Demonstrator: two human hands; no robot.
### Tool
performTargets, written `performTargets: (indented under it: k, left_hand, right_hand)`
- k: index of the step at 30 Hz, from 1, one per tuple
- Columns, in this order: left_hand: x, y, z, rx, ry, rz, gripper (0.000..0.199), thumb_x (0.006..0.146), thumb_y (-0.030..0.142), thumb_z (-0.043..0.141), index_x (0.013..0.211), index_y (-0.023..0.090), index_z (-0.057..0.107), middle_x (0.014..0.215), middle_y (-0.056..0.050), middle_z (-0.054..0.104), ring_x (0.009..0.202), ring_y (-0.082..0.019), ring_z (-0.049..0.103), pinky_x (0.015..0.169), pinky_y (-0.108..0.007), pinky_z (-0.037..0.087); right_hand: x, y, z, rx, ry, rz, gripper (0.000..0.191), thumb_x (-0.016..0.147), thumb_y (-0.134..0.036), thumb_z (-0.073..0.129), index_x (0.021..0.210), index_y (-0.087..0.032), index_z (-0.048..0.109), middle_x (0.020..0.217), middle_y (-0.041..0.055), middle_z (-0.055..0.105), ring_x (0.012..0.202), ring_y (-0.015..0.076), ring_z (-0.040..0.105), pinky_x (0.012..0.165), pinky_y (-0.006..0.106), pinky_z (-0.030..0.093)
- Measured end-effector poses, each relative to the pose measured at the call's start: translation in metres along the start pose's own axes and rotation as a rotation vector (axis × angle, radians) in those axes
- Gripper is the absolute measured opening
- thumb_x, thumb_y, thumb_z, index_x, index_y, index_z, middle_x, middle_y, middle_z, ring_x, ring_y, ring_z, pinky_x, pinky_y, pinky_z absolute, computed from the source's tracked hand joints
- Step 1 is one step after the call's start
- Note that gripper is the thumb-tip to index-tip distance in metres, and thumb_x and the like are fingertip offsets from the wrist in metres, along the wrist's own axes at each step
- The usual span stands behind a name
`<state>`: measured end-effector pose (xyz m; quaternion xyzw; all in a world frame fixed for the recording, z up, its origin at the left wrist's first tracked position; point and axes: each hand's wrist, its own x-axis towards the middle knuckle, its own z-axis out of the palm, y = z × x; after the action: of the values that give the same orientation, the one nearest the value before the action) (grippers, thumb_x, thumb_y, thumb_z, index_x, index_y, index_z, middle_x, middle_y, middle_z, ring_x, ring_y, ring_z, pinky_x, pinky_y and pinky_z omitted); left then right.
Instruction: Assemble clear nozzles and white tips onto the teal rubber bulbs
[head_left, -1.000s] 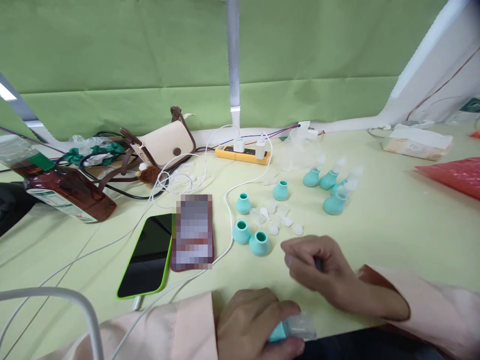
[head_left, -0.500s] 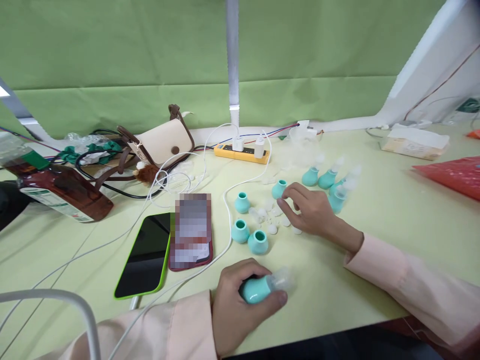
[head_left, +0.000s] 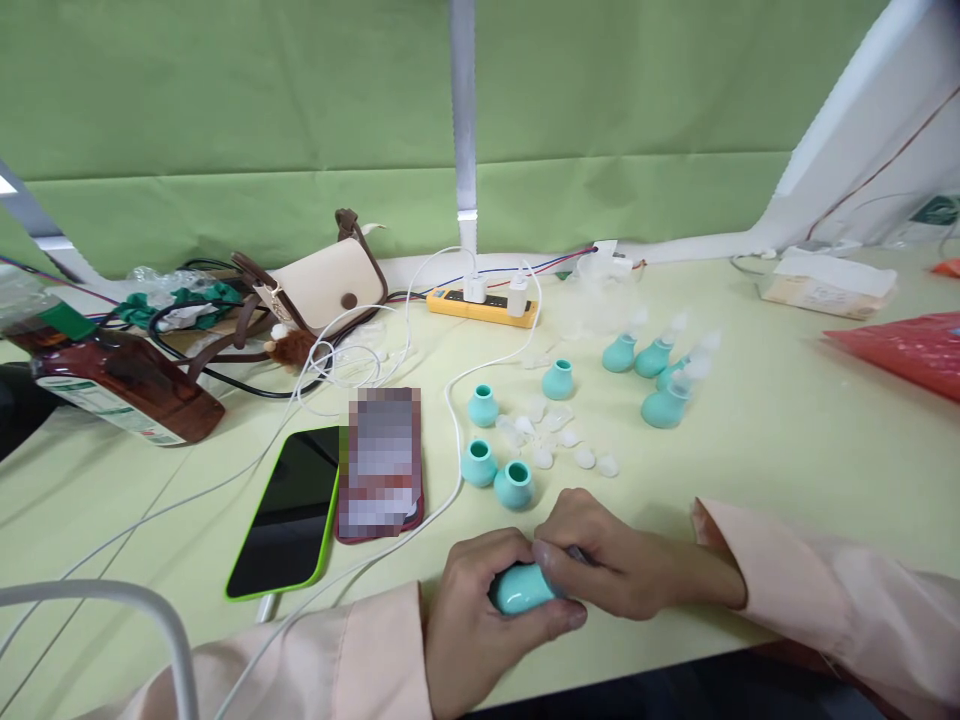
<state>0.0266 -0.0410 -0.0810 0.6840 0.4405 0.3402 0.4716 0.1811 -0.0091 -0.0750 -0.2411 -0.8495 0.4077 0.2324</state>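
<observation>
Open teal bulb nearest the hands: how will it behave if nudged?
The teal bulb would likely rock, and roll once over, given its rounded body. Probably light for its size: the open mouth shows a hollow.

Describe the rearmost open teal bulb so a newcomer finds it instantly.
Find the yellow power strip at the back. Nearer you, off its right end and behind the translucent pieces, stands the teal bulb. Rightmost of four open bulbs, it lacks the clear tips of the bulbs farther right.
</observation>
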Motion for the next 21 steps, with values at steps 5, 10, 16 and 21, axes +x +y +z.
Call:
performTargets:
  k: [5, 10, 16, 21]
  left_hand:
    - [0.000, 0.002, -0.001, 0.022, -0.004, -0.002, 0.017, 0.060, 0.025, 0.070, 0.056, 0.012, 0.060, 0.051, 0.003, 0.047, 0.051, -0.010, 0.042, 0.050, -0.021, 0.033]
    - [-0.001, -0.004, 0.000, 0.068, -0.025, 0.140, 0.027, 0.068, 0.036, 0.063, 0.054, 0.013, 0.062, 0.050, 0.001, 0.051, 0.050, -0.011, 0.045, 0.048, -0.021, 0.036]
    - [-0.011, -0.016, 0.004, -0.047, 0.034, 0.466, 0.029, 0.068, 0.044, 0.061, 0.076, 0.016, 0.064, 0.067, -0.004, 0.055, 0.053, -0.011, 0.050, 0.046, -0.021, 0.040]
    - [-0.009, -0.017, -0.007, 0.240, 0.148, 0.551, 0.025, 0.068, 0.040, 0.064, 0.085, 0.022, 0.064, 0.078, -0.002, 0.037, 0.065, -0.012, 0.044, 0.054, -0.024, 0.039]
  right_hand:
    - [0.001, -0.001, 0.002, 0.325, 0.006, 0.120, 0.037, 0.082, -0.025, 0.039, 0.048, -0.015, 0.027, 0.047, -0.0064, 0.021, 0.044, 0.0042, 0.020, 0.042, 0.020, 0.020]
    - [0.005, 0.005, 0.006, 0.772, 0.089, 0.276, 0.036, 0.074, -0.024, 0.048, 0.044, -0.015, 0.031, 0.043, -0.0066, 0.024, 0.041, 0.0040, 0.022, 0.039, 0.020, 0.017]
    - [0.004, 0.014, -0.009, 1.052, 0.177, 0.256, 0.039, 0.069, -0.032, 0.047, 0.039, -0.017, 0.027, 0.032, -0.0091, 0.020, 0.028, 0.0015, 0.015, 0.031, 0.018, 0.011]
    - [0.005, 0.024, -0.008, 1.125, -0.046, 0.247, 0.022, 0.058, -0.021, 0.053, 0.040, -0.013, 0.043, 0.038, -0.0028, 0.043, 0.029, 0.0050, 0.035, 0.028, 0.017, 0.023]
